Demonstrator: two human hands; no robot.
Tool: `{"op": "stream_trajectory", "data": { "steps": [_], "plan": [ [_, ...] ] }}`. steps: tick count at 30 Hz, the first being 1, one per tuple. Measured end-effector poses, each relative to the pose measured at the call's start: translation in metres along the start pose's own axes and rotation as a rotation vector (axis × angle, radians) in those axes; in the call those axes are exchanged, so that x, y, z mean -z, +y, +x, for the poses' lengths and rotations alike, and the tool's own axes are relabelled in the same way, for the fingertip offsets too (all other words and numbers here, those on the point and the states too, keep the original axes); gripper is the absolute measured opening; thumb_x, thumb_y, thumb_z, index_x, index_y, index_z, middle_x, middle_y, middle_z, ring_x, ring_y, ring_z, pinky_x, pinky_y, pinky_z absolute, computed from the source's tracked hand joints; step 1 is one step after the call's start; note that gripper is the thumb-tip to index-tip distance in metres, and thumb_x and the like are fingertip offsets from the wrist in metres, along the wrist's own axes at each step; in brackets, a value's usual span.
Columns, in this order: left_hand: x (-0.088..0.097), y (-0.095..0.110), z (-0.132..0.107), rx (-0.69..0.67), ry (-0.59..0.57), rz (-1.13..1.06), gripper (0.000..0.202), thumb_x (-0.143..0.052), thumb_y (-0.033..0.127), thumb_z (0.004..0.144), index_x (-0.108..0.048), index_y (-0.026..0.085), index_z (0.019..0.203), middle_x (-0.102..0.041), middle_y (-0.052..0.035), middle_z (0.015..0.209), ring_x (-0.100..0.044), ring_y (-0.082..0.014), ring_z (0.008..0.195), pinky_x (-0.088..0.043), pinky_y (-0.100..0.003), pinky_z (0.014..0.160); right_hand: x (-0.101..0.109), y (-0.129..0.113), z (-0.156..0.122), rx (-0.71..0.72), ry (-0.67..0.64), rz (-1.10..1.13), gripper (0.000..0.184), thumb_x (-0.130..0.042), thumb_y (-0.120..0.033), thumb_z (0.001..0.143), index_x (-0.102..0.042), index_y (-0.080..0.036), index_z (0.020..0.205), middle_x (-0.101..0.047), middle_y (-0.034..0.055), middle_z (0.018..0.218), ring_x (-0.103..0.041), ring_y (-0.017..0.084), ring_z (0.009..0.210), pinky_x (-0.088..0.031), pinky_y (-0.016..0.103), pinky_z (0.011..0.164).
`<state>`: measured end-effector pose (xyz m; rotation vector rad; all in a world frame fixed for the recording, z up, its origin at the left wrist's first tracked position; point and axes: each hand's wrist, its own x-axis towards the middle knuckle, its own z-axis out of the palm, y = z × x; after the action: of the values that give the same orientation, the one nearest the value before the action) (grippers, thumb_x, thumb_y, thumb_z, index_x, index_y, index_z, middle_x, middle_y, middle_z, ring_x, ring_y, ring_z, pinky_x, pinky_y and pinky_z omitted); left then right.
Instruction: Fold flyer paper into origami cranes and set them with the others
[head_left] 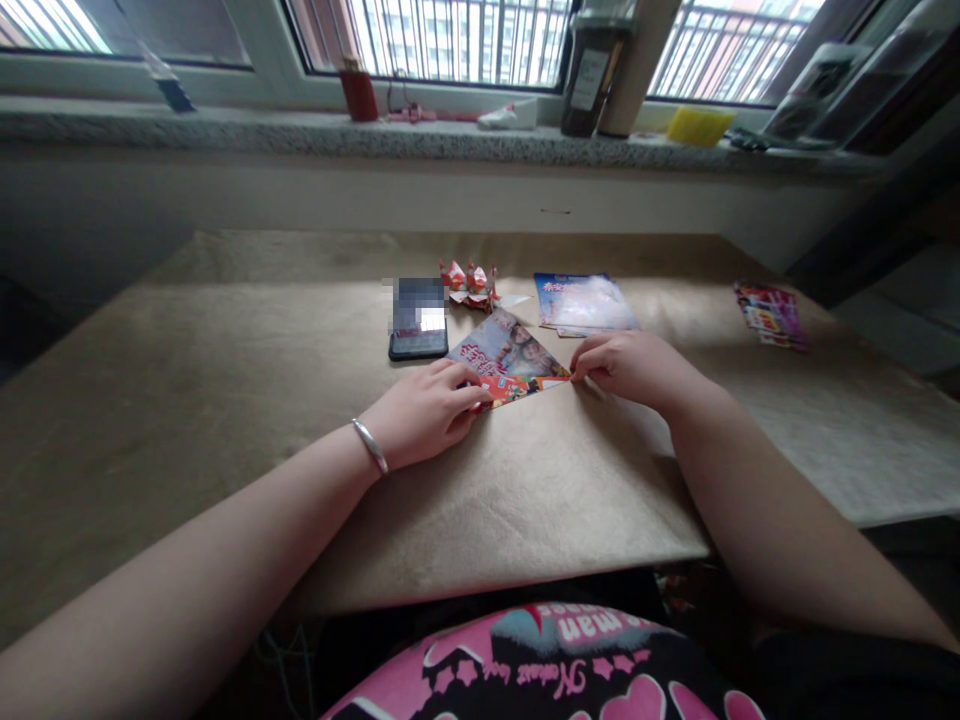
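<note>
A printed sheet of paper (517, 345) lies flat on the table in front of me, one corner pointing away. Along its near edge a narrow strip is folded over, showing an orange printed side. My left hand (427, 410), with a silver bracelet at the wrist, holds the left part of this folded strip, its fingertips pressed on the paper. At the right corner my right hand (619, 368) pinches the paper between thumb and fingers. Just beyond the sheet stand several folded red-and-white paper cranes (472, 287). A phone (418, 340) lies to the left of the sheet.
A small stack of printed sheets (585, 302) lies beyond my right hand. Further right are some colourful printed papers (772, 315). The table (225, 330) has a tan cover. On the windowsill (262, 128) stand a red container (358, 92), a dark jar (591, 80) and a yellow block (699, 126).
</note>
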<state>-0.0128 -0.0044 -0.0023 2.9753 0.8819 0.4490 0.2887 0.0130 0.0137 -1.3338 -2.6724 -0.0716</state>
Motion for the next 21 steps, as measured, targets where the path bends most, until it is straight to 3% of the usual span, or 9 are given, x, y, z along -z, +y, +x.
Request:
{"op": "stream_trajectory", "data": {
  "steps": [7,11,21],
  "plan": [
    [0.001,-0.002,0.0,-0.016,-0.019,-0.016,0.028,-0.047,0.016,0.086,-0.062,0.018,0.109,-0.059,-0.0091,0.115,-0.053,-0.0212,0.101,-0.046,-0.038,0.09,0.0,-0.009,0.002,-0.105,0.013,-0.088,0.027,-0.049,-0.01,0.077,-0.071,-0.023,0.071,-0.073,-0.0004,0.091,-0.063,0.016,0.075,-0.038,0.026,0.059],
    [0.001,-0.003,0.001,-0.031,-0.01,-0.047,0.025,-0.047,0.019,0.089,-0.062,0.018,0.109,-0.06,-0.0098,0.112,-0.055,-0.0208,0.101,-0.047,-0.038,0.09,-0.003,-0.017,0.005,-0.229,0.122,-0.088,0.022,-0.048,-0.017,0.08,-0.069,-0.022,0.082,-0.072,0.0037,0.088,-0.063,0.018,0.072,-0.036,0.027,0.056],
    [0.0,-0.004,0.004,-0.131,-0.045,-0.11,0.031,-0.042,0.018,0.093,-0.06,0.02,0.118,-0.061,-0.0104,0.117,-0.056,-0.0187,0.106,-0.048,-0.037,0.093,-0.013,-0.026,0.009,-0.26,0.112,0.346,0.025,-0.054,-0.027,0.084,-0.058,-0.023,0.108,-0.068,0.0024,0.087,-0.062,0.014,0.069,-0.048,0.027,0.064]
  ]
}}
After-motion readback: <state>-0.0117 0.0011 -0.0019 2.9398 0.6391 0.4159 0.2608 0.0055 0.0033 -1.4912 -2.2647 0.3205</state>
